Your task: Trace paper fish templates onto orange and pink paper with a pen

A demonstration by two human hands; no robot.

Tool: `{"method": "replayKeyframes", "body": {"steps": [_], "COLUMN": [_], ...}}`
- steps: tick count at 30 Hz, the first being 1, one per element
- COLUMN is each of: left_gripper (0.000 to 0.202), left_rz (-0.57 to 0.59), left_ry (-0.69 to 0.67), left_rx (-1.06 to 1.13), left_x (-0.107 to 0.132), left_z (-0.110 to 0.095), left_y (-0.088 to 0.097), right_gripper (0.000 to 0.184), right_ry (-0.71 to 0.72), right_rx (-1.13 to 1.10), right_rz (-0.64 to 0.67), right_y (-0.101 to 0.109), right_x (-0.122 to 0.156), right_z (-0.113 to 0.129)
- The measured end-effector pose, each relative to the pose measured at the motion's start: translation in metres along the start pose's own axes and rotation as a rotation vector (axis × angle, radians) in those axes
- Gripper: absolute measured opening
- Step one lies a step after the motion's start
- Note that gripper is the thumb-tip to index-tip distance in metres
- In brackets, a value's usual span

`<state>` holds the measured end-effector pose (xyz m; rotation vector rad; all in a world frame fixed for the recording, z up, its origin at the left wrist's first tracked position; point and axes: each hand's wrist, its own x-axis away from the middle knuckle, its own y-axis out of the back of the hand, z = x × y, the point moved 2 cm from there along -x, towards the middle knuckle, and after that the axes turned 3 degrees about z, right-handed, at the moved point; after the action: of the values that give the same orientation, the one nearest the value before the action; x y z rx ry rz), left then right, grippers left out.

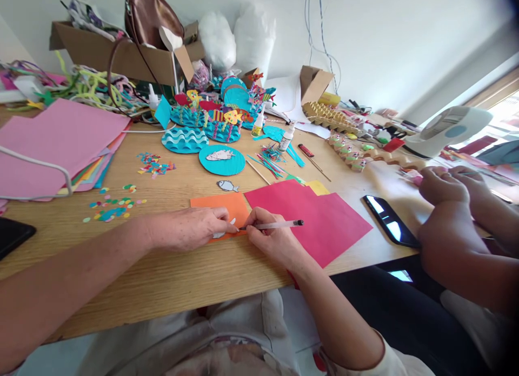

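Observation:
My left hand lies on an orange paper sheet near the table's front edge, its fingertips pressing a small white paper cutout flat. My right hand is closed around a thin pen, whose tip touches the orange sheet beside the cutout. Under my right hand lies a red paper sheet. A small paper fish rests just beyond the orange sheet.
Another person's hands work at the right beside a black phone. Pink paper stack, confetti, blue paper discs, glue bottles, egg carton and a cardboard box crowd the wooden table.

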<state>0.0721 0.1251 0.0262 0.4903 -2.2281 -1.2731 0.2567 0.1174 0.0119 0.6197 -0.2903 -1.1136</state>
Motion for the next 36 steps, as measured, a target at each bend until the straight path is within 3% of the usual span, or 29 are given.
{"method": "replayKeyframes", "body": {"steps": [18, 26, 32, 36], "left_gripper": [0.039, 0.044, 0.044, 0.038], "left_rz": [-0.020, -0.022, -0.081, -0.079], "left_ry": [-0.001, 0.007, 0.025, 0.053], "left_rx": [-0.033, -0.111, -0.046, -0.012], "left_x": [0.001, 0.000, 0.003, 0.004], "left_z": [0.000, 0.000, 0.001, 0.001], "left_y": [-0.002, -0.005, -0.007, -0.007], "right_gripper": [0.011, 0.007, 0.006, 0.006], "right_ry": [0.022, 0.002, -0.047, -0.039], "right_rx": [0.066, 0.050, -0.016, -0.068], "right_rz": [0.058, -0.028, -0.095, -0.028], "right_y": [-0.002, 0.005, 0.003, 0.001], "right_x": [-0.010, -0.007, -0.006, -0.007], "right_z": [0.011, 0.013, 0.007, 0.008]}}
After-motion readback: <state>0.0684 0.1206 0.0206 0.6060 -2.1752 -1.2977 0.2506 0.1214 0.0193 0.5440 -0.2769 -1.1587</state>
